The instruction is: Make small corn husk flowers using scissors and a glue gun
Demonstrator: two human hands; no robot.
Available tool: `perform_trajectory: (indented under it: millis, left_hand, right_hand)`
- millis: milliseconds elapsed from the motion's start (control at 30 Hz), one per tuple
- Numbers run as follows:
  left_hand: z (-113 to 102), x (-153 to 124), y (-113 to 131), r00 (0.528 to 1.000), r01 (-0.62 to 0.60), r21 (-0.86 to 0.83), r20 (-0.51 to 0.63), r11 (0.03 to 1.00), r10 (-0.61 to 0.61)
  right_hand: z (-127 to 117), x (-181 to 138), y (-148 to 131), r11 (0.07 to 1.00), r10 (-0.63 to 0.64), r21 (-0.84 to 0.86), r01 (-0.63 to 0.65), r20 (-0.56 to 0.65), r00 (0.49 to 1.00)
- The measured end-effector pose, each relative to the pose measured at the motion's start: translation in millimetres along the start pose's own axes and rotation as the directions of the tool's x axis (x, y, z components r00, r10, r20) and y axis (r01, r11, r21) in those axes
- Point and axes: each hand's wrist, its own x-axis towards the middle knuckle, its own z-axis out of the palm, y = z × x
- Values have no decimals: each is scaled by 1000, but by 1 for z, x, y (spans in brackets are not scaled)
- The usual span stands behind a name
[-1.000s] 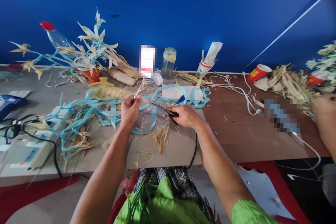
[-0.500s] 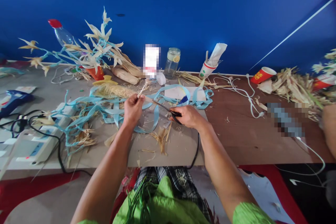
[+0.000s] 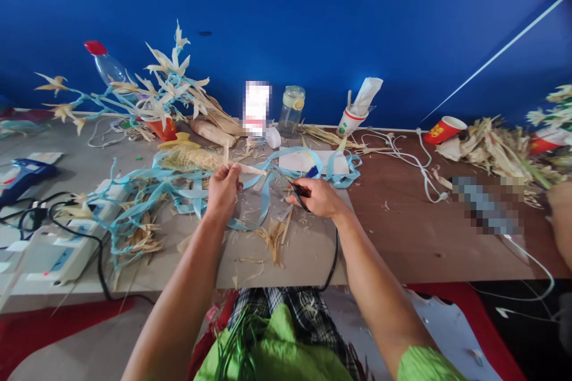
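Note:
Pinched in my left hand (image 3: 223,189) is a pale, pointed piece of corn husk (image 3: 251,170), its tip aimed to the right. My right hand (image 3: 319,196) grips black-handled scissors (image 3: 286,177), whose blades point up and left, close to the husk tip. Below both hands, blue ribbon (image 3: 265,199) loops across the table. Dry husk scraps (image 3: 274,238) lie nearer to me. A bundle of pale fibres (image 3: 190,159) rests behind my left hand.
Husk flowers on blue stems (image 3: 170,65) stand in a red paper cup (image 3: 161,128) at the left. A power strip (image 3: 75,250) with black cables lies left. Along the wall are a glass jar (image 3: 292,110), a white cup (image 3: 353,120) and a tipped red cup (image 3: 444,129).
The scissors have drawn back slightly from the husk, and their blades have shifted down. My left hand has turned and moved a little left and down, showing more of the husk.

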Motion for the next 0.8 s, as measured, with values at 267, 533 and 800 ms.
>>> perform_trajectory:
  millis: [267, 533, 800]
  left_hand:
    - [3, -1, 0, 998, 60, -50, -25, 997, -62]
    - [-2, 1, -3, 990, -128, 200, -38, 971, 138]
    - [-4, 2, -6, 991, -125, 222, -20, 967, 133]
  right_hand:
    - [12, 2, -3, 989, -5, 147, -4, 61, 998]
    - [-3, -1, -8, 997, -34, -65, 42, 130, 991]
    - [-3, -2, -12, 994, -22, -103, 36, 131, 991]
